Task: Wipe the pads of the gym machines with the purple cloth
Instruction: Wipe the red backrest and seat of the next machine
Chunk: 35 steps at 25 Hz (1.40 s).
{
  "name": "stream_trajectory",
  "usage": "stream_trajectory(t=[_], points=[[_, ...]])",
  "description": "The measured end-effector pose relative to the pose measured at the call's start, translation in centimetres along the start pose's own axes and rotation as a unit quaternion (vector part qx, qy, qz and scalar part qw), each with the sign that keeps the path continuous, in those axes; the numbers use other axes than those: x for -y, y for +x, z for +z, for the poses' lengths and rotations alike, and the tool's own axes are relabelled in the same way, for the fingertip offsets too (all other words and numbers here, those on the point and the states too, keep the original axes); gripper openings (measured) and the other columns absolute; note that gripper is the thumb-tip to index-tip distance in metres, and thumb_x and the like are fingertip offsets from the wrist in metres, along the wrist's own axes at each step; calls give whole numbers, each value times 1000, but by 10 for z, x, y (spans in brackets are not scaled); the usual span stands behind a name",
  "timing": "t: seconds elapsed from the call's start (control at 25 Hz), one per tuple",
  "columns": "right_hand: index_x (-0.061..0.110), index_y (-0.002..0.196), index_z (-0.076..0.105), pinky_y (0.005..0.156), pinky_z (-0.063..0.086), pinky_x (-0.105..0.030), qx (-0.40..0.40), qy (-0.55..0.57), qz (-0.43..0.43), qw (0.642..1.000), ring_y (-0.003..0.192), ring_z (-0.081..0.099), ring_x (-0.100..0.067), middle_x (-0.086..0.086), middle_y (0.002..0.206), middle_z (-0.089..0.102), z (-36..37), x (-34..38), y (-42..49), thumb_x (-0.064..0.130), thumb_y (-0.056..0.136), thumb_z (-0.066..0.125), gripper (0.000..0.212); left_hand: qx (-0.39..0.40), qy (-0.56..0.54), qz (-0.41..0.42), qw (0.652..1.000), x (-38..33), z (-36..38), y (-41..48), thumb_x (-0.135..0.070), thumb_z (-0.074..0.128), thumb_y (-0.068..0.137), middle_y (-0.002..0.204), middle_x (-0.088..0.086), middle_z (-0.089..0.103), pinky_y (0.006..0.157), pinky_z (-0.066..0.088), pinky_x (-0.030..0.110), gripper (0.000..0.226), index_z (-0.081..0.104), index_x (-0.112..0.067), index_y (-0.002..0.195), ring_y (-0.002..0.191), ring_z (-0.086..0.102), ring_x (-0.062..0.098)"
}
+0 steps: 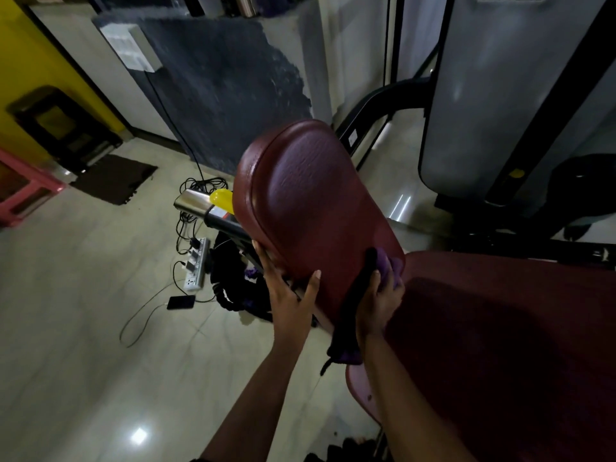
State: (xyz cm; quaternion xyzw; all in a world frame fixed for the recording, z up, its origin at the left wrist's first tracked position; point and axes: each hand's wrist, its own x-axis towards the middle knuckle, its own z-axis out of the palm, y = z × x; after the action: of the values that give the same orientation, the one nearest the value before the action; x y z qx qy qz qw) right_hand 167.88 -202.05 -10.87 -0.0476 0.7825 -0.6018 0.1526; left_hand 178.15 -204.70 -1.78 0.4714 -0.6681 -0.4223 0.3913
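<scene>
- Steadying comes first, nearest me: my left hand clasps the lower edge of the upright pad, thumb on the front face, fingers behind the rim.
- My right hand is closed round the purple cloth. It presses a bunched part against the pad's lower right corner. The rest of the cloth hangs dark beside my wrist.
- Cloth, handling: soft, light and limp. I judge it is best held as a wad in the palm, so that a broad face meets the vinyl and the loose tail does not drag.
- Pad, handling: probably firm padding under smooth maroon vinyl, which is likely to be slick when damp. It sits on a machine arm and may swivel under pressure, so the rim is the sensible place to brace it.
- Seat pad, the same maroon, lies just beside the cloth on my right. I cannot tell whether it has been wiped.
- Behind the upright pad's left edge are a yellow knob and a chrome tube.
- On the floor beyond lie a power strip, a phone and tangled cables.
- Farthest off stands a grey shroud.
</scene>
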Motion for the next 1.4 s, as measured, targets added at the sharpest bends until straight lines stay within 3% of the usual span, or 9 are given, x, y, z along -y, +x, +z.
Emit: stream_trajectory(t=[0.08, 0.12, 0.16, 0.32, 0.48, 0.68, 1.04, 1.28, 1.4], points=[[22, 132, 52, 101, 17, -1, 16, 29, -108, 994, 129, 37, -11, -9, 141, 42, 6, 38, 5, 48, 86, 35, 56, 10, 15, -1, 1000, 8, 4, -4, -32, 67, 80, 156, -9, 7, 111, 36, 47, 100, -14, -65, 128, 142, 25, 16], [22, 133, 50, 102, 15, -2, 39, 42, -150, 987, 129, 33, 0, -6, 144, 39, 13, 61, 7, 44, 88, 38, 52, 17, 19, 0, 1000, 15, 5, -6, -33, 66, 81, 157, -5, 9, 108, 39, 49, 100, -16, -66, 128, 140, 30, 18], [23, 135, 47, 106, 14, -7, 63, 41, -188, 979, 130, 28, 3, -5, 147, 35, 21, 83, 9, 43, 89, 40, 50, 23, 17, 2, 1000, 21, 7, -7, -35, 64, 81, 158, -1, 12, 104, 42, 51, 98, -17, -66, 128, 137, 36, 21], [33, 139, 38, 110, 16, -42, 52, -41, -253, 965, 137, 24, -25, -4, 152, 27, 43, 105, 29, 54, 85, 28, 59, 31, 7, -4, 999, 32, 9, -4, -38, 60, 79, 156, 4, 20, 100, 46, 50, 97, -19, -61, 131, 132, 44, 21], [26, 140, 39, 111, 24, -48, 26, -31, -157, 987, 133, 31, -28, -7, 147, 34, 39, 70, 68, 57, 81, 26, 67, 11, 22, 5, 1000, 31, 13, -7, -32, 63, 81, 157, -1, 15, 107, 41, 45, 100, -20, -63, 128, 138, 35, 17], [28, 138, 41, 110, 25, -44, 26, -78, -55, 995, 132, 32, -29, -8, 146, 35, 33, 20, 103, 36, 98, 37, 42, 6, 18, 5, 1000, 34, 13, -6, -41, 67, 79, 157, -2, 16, 108, 40, 46, 100, -17, -66, 127, 138, 35, 18], [28, 143, 30, 110, 20, -53, 19, -100, 164, 981, 138, 20, -34, -13, 152, 23, 20, -40, 120, 49, 97, 29, 51, 12, 28, -1, 1000, 41, 10, -4, -43, 67, 77, 156, 0, 20, 105, 42, 49, 100, -17, -68, 126, 137, 36, 21], [24, 144, 26, 108, 31, -47, 21, -16, 205, 978, 128, 39, -41, -24, 142, 37, 10, -77, 92, 47, 96, 32, 53, 20, 14, 7, 1000, 45, 12, -2, -49, 64, 73, 157, -2, 14, 106, 41, 49, 103, -20, -60, 132, 138, 35, 20], [25, 144, 25, 106, 35, -50, 37, -1, 246, 969, 124, 43, -43, -24, 139, 43, 5, -96, 63, 52, 95, 32, 57, 19, 9, 7, 1000, 43, 11, -2, -34, 68, 79, 156, -3, 14, 108, 39, 46, 104, -17, -53, 136, 138, 34, 15]])
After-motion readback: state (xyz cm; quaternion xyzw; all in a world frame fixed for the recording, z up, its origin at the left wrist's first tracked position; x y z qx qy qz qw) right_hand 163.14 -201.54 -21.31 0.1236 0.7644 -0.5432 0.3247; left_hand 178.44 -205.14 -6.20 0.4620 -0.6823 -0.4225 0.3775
